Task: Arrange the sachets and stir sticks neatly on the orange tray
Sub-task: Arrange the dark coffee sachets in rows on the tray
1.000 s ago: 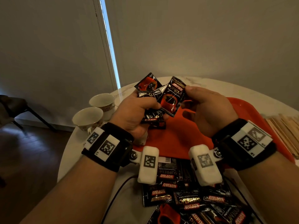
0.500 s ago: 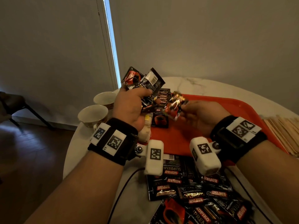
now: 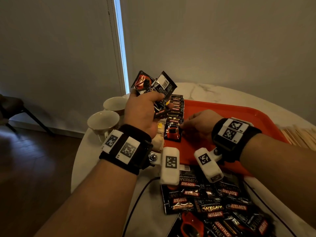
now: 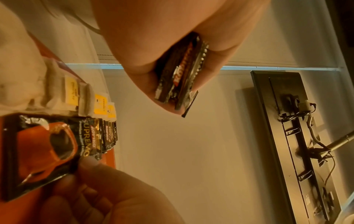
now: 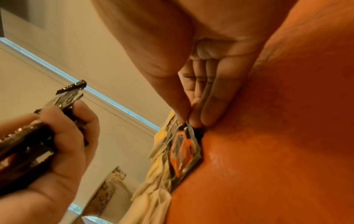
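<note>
My left hand (image 3: 145,108) grips a fanned bunch of black coffee sachets (image 3: 159,86) raised over the left end of the orange tray (image 3: 230,113); the same bunch (image 4: 180,75) shows edge-on in the left wrist view. A row of overlapping sachets (image 3: 177,105) lies along the tray's left side. My right hand (image 3: 196,124) is down on the tray, and its fingertips (image 5: 197,121) pinch the corner of the front sachet (image 3: 172,132) of that row. This sachet (image 5: 184,153) lies flat with its red cup picture facing up. Wooden stir sticks (image 3: 301,135) lie right of the tray.
Tea bags (image 3: 158,139) with yellow tags line the tray's left edge beside the row. Two cups (image 3: 102,122) stand on the table to the left. A pile of loose sachets (image 3: 213,202) lies on the table in front of the tray. A cable runs near it.
My right hand took one sachet from the bunch and carried it down onto the tray at the front of the row. My left hand kept hold of the bunch.
</note>
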A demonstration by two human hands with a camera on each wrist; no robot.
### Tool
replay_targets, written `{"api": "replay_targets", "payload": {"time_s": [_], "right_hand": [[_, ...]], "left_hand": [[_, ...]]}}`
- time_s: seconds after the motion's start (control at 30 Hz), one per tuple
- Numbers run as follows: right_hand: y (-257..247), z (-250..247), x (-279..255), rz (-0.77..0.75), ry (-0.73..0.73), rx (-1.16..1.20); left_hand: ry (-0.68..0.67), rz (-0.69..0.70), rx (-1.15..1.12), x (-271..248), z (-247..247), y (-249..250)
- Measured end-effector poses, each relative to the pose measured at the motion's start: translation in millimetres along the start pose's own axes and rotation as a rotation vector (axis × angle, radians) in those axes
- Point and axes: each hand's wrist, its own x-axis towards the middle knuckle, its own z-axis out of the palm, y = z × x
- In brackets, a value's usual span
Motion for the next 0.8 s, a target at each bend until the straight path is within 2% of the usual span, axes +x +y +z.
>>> {"api": "replay_targets", "payload": {"time_s": [0.3, 0.4, 0.53, 0.67, 0.8], "right_hand": [[6, -1, -2, -0.040, 0.000, 0.120], [6, -7, -8, -0.105, -0.003, 0.302], [2, -24, -24, -0.201, -0.146, 0.564], [9, -33, -30, -0.307, -0.155, 0.646], [15, -29, -30, -0.398, -0.105, 0.603]], "left_hand": [[-0.016, 0.026, 0.036, -8, 5, 1], [-0.078, -0.031, 0.058, -14, 8, -2], [-0.167, -0.082, 0.136, -22, 14, -9], [-0.181, -0.113, 0.176, -25, 18, -12], [-0.229, -0.158, 0.211, -28, 18, -14]]}}
